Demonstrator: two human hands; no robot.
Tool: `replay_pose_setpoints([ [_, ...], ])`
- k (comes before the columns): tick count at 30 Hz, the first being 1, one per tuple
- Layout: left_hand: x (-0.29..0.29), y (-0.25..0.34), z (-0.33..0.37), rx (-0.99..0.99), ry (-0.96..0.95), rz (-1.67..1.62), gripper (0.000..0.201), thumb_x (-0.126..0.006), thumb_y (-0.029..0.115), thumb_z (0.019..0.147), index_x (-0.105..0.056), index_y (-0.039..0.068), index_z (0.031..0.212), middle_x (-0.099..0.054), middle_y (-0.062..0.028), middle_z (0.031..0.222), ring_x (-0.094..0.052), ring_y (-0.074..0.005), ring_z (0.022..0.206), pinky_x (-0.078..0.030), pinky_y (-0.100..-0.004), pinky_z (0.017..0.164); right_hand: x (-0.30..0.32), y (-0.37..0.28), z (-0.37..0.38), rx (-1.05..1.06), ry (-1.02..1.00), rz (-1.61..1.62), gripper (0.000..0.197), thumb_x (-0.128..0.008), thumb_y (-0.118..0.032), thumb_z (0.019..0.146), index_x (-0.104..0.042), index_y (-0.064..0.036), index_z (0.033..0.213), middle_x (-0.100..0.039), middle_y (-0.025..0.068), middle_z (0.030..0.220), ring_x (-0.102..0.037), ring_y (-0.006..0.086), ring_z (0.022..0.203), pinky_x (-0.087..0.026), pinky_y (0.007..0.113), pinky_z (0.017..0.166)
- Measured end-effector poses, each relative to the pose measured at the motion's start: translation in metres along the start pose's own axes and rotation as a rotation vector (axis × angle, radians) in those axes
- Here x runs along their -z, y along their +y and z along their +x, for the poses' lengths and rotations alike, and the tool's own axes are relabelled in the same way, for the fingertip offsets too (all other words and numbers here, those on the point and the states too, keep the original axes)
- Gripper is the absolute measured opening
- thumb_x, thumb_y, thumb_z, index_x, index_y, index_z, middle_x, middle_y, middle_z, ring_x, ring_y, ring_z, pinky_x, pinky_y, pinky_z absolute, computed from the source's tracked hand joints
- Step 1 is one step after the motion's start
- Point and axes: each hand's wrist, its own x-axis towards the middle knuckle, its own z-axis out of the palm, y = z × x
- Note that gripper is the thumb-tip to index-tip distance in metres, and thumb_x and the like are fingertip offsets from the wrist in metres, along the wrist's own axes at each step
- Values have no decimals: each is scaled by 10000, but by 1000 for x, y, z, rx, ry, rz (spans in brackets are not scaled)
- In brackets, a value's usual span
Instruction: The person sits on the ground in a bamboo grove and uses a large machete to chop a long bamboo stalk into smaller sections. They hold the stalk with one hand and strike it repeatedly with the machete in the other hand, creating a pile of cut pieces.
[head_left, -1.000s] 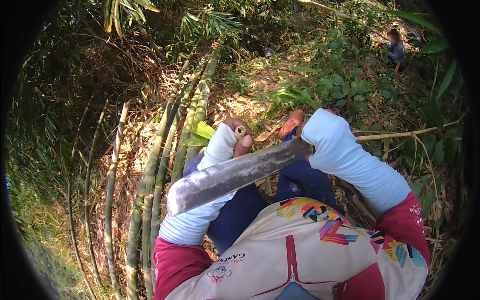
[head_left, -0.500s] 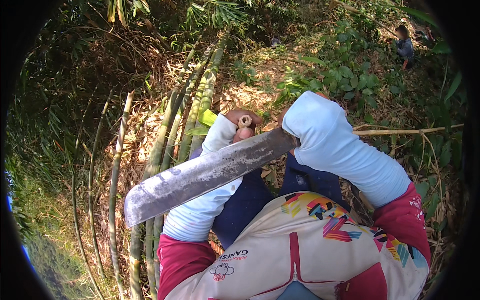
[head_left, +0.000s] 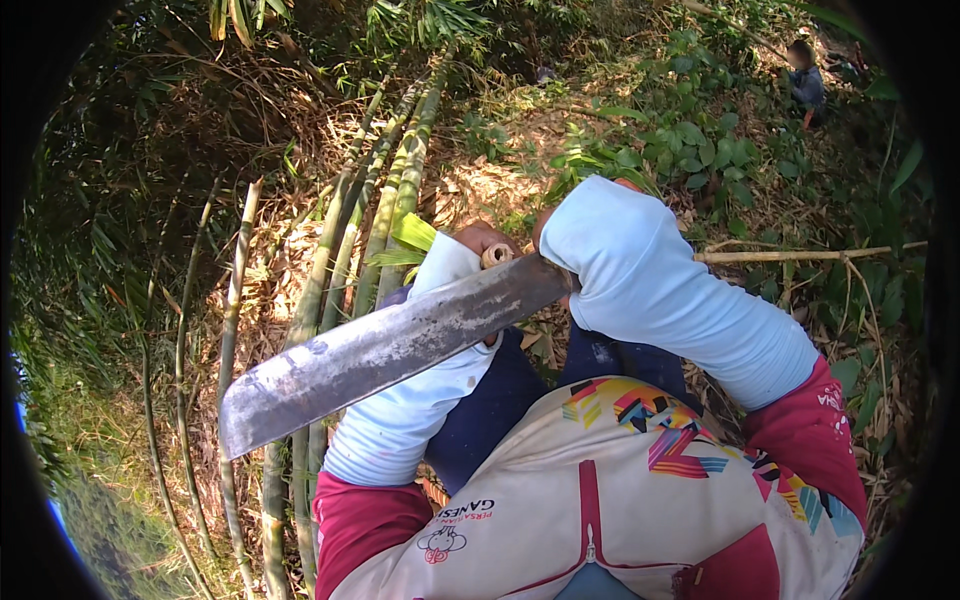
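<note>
My right hand (head_left: 545, 232), largely covered by its light blue sleeve, is closed around the handle end of a machete (head_left: 390, 350). The long, worn grey blade points left and slants down across my left forearm. Beyond the blade, my left hand (head_left: 478, 238) is closed on a thin bamboo tube (head_left: 496, 256). Only the tube's round, hollow end shows. The blade lies just in front of that end in the view and hides part of my left fingers; whether the two touch I cannot tell.
Several green bamboo stalks (head_left: 400, 190) lean on the left, with cut upright stems (head_left: 235, 300) beside them. A dry pole (head_left: 810, 255) lies at right. Leafy plants (head_left: 700, 140) grow beyond it. A person (head_left: 804, 78) is at the far right. Dry leaves cover the ground.
The machete and my right hand have shifted left, and the blade tip sits slightly lower. My left hand has moved a little right and down, and the blade hides more of it.
</note>
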Motion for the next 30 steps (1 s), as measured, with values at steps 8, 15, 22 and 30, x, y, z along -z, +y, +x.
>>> replay_pose_setpoints([
  [8, -38, 4, -21, 66, 317, -181, 156, -549, 163, 887, -568, 10, 913, -587, -78, 771, -586, -147, 672, -461, -270, 602, -17, 4, -6, -14, 31, -77, 301, -732, -63, 491, -604, -102, 761, -566, 85, 755, -575, 311, 754, -471, 397, 642],
  [15, -41, 25, -24, 159, 291, -21, 93, -534, 83, 876, -553, 11, 932, -576, -69, 750, -582, -130, 656, -473, -250, 589, -6, 5, 0, -45, -136, -44, 254, -679, -18, 495, -599, -97, 723, -562, 89, 734, -567, 317, 754, -468, 399, 636],
  [22, -32, 44, 4, 673, 154, 136, 64, -531, 27, 846, -571, 30, 896, -588, -38, 713, -571, -95, 603, -458, -226, 527, -3, 19, -5, -73, -151, -90, 275, -678, -12, 487, -611, -99, 739, -579, 87, 755, -567, 316, 768, -474, 381, 652],
  [30, -30, 13, 1, 798, 234, -62, 88, -666, 120, 776, -667, 40, 812, -639, -41, 668, -573, -86, 578, -434, -278, 502, -9, 36, -16, 0, -24, -99, 301, -681, -5, 473, -615, -90, 753, -574, 88, 731, -563, 317, 744, -465, 383, 649],
])
